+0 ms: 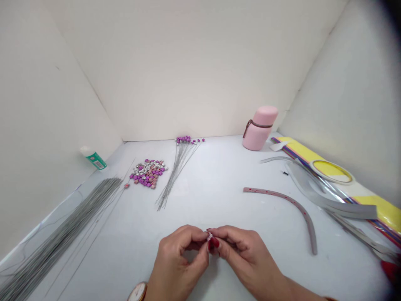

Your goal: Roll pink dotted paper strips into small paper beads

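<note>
Near the front middle of the table, my left hand (181, 255) and my right hand (246, 253) meet fingertip to fingertip. Thumbs and forefingers of both are closed in a pinch on a small pale pink piece (209, 236). It looks like a little folded star, mostly hidden by the fingers. Farther back lies a pile of small purple, silver and pink stars (148, 172). Beside that pile rests a bunch of thin grey wires (173, 175) tipped with purple stars (184, 139). One pink star (126, 186) sits on a single wire left of the pile.
A thick bundle of bare wires (62, 238) runs along the left, below a white-green tube (94, 159). At right are a curved pink strip (291, 202), grey strips (347, 207), a tape roll (332, 172), yellow sheets (384, 209), scissors (363, 238); a pink flask (258, 129) stands behind.
</note>
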A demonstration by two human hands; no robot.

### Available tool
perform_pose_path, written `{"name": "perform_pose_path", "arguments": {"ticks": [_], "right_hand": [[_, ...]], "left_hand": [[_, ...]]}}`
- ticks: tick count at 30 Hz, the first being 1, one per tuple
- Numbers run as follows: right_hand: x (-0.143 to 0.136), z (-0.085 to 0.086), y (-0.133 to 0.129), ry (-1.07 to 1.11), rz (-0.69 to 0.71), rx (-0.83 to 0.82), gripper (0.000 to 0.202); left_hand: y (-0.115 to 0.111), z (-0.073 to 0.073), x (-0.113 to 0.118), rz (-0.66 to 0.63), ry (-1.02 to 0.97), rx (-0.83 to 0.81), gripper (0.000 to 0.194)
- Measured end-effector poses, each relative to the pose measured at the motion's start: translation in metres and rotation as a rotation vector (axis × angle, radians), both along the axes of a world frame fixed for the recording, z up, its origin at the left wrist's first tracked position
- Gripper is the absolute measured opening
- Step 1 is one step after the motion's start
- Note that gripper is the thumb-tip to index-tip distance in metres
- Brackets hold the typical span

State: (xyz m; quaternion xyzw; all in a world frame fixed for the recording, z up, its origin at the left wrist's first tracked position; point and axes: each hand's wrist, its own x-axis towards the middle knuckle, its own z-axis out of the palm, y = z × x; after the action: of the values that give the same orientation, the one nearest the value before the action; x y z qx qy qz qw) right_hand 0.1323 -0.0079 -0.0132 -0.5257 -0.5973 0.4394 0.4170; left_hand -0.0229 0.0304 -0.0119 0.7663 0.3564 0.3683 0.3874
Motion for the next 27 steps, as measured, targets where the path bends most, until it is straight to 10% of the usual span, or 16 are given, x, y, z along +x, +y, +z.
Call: {"name": "perform_pose_path", "arguments": {"ticks": [20, 27], "right_hand": [[-0.0033, -0.0064, -0.0057, -0.288, 0.018, 0.240, 0.024], [-0.0034, -0.0036, -0.0028, 0.007, -0.041, 0.035, 0.023]], "left_hand": [[-0.0053, -0.0006, 0.0064, 0.115, 0.070, 0.318, 0.015], [-0.0023, 0.0016, 0.0022, 0.015, -0.046, -0.093, 0.010]]}}
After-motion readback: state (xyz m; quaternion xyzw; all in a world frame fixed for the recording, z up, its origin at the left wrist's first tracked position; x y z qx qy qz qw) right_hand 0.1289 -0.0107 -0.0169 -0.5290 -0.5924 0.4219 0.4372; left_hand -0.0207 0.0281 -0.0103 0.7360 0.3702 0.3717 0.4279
